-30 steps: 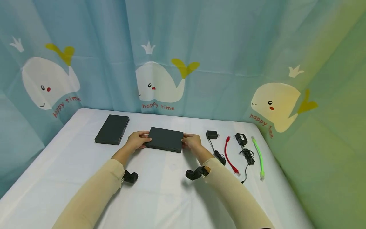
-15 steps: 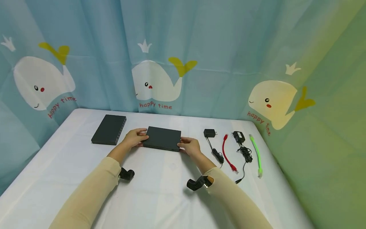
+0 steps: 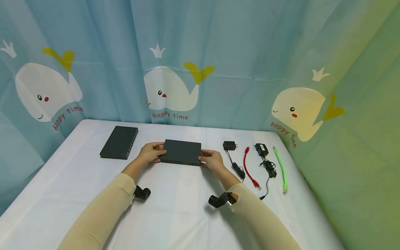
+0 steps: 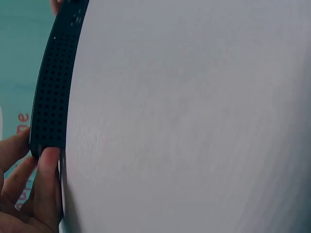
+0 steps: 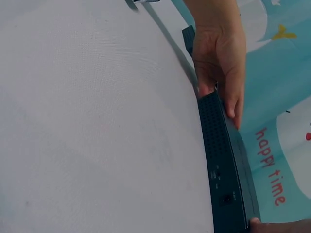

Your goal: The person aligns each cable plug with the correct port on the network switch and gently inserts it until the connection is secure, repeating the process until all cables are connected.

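Observation:
A flat black network switch (image 3: 182, 152) is held level at both short ends, close over the white table. My left hand (image 3: 151, 152) pinches its left end, thumb on top and fingers at the side and underneath. At the opposite end my right hand (image 3: 212, 159) grips with the thumb over the upper edge. In the left wrist view the vented side of the switch (image 4: 51, 92) shows, with left fingers at its lower corner. A round power jack (image 5: 227, 199) shows on that side in the right wrist view, where only a bit of the right hand (image 5: 282, 227) appears.
A second black switch (image 3: 119, 142), ports along its right side, lies left on the white table (image 3: 175, 215). To the right lie a power adapter (image 3: 229, 146), a red network cable (image 3: 249, 168), another adapter (image 3: 261, 149) with coiled cord and a green cable (image 3: 280, 170). A whale-print curtain (image 3: 237, 86) stands behind.
Over the last half second the held switch has shifted slightly to the right, both hands moving with it. Earlier, the head view itself shifted a little. The things lying on the table stay put.

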A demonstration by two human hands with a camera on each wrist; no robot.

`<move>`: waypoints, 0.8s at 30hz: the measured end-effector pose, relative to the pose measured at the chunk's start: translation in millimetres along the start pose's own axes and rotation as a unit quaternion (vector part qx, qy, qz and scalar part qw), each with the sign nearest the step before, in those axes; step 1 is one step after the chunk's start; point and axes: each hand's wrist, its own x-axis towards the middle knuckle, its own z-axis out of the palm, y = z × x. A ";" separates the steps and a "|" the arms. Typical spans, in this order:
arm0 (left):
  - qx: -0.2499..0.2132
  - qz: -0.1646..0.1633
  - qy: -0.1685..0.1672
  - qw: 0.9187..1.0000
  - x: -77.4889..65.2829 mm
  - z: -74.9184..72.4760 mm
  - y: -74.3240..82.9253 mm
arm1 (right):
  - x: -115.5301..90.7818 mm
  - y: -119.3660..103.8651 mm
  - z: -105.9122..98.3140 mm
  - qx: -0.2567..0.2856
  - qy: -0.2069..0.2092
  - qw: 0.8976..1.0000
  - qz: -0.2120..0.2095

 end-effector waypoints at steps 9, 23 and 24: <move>-0.004 0.001 0.022 1.000 6.6 7.8 2.5 | 8.2 0.6 -5.1 -0.003 0.011 1.000 0.008; -0.022 -0.019 0.045 0.999 22.2 13.8 14.0 | 23.7 -8.4 -6.4 -0.008 0.021 1.000 0.014; -0.022 -0.021 0.047 0.998 23.5 13.8 14.3 | 25.4 -8.4 -6.6 -0.010 0.020 1.000 0.014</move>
